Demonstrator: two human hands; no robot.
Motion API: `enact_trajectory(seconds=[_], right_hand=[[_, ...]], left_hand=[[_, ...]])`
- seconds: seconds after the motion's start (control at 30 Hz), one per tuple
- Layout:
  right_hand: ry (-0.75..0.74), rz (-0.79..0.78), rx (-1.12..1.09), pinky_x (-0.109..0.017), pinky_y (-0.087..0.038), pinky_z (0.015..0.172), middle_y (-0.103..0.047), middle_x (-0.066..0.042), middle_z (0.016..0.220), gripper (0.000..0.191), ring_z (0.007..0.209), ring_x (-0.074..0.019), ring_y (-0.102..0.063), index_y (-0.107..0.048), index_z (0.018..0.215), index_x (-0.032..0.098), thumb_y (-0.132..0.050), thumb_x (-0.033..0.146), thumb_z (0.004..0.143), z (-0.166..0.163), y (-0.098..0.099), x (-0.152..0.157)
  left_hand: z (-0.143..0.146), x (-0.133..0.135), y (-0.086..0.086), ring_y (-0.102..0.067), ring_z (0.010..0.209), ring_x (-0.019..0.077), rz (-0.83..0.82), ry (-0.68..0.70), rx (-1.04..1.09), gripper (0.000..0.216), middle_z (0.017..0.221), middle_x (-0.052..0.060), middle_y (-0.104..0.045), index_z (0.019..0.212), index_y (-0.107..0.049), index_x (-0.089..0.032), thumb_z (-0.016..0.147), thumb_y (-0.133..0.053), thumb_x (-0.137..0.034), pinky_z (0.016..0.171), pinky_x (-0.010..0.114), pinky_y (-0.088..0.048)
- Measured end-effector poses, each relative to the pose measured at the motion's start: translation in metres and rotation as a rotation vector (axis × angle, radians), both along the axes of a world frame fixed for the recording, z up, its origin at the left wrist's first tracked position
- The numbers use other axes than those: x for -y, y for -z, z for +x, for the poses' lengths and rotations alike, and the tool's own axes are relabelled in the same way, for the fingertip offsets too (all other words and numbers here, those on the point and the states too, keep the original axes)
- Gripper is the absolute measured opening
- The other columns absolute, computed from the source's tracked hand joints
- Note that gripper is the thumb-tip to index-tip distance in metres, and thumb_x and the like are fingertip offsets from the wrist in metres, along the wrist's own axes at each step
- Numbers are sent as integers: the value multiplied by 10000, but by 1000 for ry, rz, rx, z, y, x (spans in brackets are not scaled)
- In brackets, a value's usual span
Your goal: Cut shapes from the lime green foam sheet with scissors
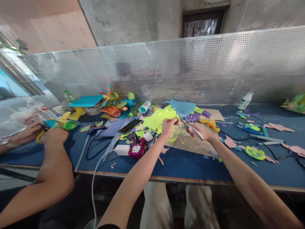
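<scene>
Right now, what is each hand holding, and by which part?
Left hand pinches the yellow-green foam sheet at its right edge; right hand grips the silver metal scissors by the handles.

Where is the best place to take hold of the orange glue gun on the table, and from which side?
Probably the orange glue gun is best gripped at its thick body, from above: it lies flat on the cardboard, with open space over it.

Scissors (pixel 193 128) handles hidden in right hand (pixel 202 133); co-worker's body off-frame left.

Phone (pixel 130 126) lies left of the paper sheet (pixel 156 120); glue gun (pixel 209 123) right.
</scene>
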State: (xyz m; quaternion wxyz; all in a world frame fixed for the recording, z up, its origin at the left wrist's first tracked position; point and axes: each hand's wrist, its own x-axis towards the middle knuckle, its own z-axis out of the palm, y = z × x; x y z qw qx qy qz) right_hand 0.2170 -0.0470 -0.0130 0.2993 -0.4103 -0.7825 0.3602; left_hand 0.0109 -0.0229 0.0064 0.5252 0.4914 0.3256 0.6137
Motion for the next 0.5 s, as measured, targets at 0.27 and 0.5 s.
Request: enact_trajectory(seconds=[0.27,0.5], right_hand=[[42,44,54,-347,-489,569,-552,-34,692,631,604,-216,-555,-530,837,276,-334,873,778,3,0,1],[85,86,127,-372,-474,564,-580,-56,677,684,593,-232,-547,-523,804,266,-273,901,754,1,-8,6]], left_hand=[[1,2,1,-652,626,159,17,-23,-120,234,684,76,-720,686,-737,-119,727,-729,-349,678,284,-526],[-1,3,1,-672,649,181,34,-19,-177,249,689,79,-728,705,-748,-120,733,-722,-367,677,289,-525]])
